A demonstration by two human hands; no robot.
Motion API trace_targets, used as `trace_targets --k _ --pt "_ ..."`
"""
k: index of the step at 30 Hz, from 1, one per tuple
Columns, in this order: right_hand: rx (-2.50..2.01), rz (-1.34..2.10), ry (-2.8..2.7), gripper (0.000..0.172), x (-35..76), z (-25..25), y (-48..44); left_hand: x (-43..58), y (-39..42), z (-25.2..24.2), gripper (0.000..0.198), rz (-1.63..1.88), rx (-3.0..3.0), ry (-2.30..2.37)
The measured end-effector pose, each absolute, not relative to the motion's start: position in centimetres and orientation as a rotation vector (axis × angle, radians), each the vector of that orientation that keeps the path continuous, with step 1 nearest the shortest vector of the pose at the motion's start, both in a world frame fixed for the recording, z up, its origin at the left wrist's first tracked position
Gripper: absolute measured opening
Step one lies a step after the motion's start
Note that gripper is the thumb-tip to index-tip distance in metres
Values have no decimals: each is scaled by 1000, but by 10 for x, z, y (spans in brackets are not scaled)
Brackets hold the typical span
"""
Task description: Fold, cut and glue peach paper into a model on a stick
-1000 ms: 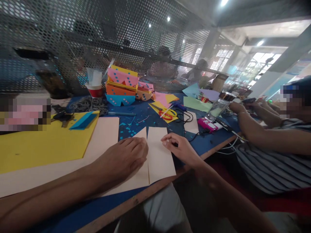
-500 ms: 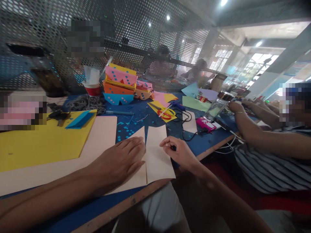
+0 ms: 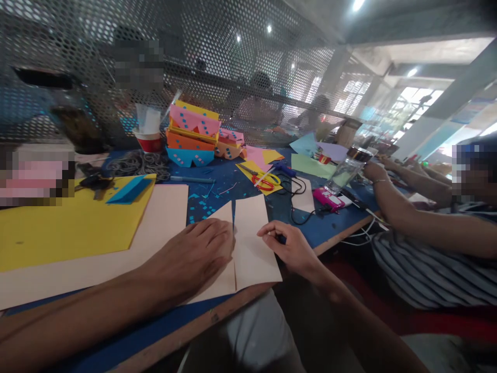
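Observation:
My left hand [image 3: 207, 246] lies palm down with fingers stretched out on cream paper [image 3: 165, 223]. The fingertips reach the left edge of a narrow cream strip of paper [image 3: 250, 228], which is parted from the larger paper by a thin gap. My right hand [image 3: 289, 246] is over the strip's right edge, its thumb and forefinger tips drawn close together above the paper. Whether anything sits between those tips is hidden. Yellow paper [image 3: 77, 228] covers part of the larger paper at the left, and a folded blue paper piece [image 3: 130, 190] lies on it.
Folded colored paper shapes [image 3: 192, 137] stack near the mesh screen [image 3: 233, 62], beside a red-and-white cup [image 3: 149, 140]. Scissors [image 3: 266, 180], a glue gun [image 3: 283, 168] with black cord, and a glass jar [image 3: 345, 171] lie to the right. A co-worker's arm [image 3: 407, 212] is farther right.
The narrow strip lies flatter, its top edge straighter. My left thumb has drawn in toward the fingers. My right hand has shifted very slightly.

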State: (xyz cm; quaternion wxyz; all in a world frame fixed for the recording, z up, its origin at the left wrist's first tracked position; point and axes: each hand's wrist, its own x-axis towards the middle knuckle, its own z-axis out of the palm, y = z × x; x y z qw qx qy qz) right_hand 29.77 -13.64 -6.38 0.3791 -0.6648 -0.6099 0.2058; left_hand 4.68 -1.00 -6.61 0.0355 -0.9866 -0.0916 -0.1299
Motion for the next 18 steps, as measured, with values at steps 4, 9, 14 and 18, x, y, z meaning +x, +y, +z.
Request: trace_targets --k 4,9,14,18 --pt "-1710 515 -1574 17 298 -66 -135 45 -13 -65 36 -368 -3030 -240" --pt "-1717 495 -1599 17 297 -66 -134 40 -12 -73 41 -452 -3004 -209" --pt "-1693 524 -1556 14 297 -65 -138 40 -11 -75 43 -459 -2998 -221" --pt "-1646 554 -1510 16 296 -62 -147 38 -9 -75 39 -437 -3000 -148"
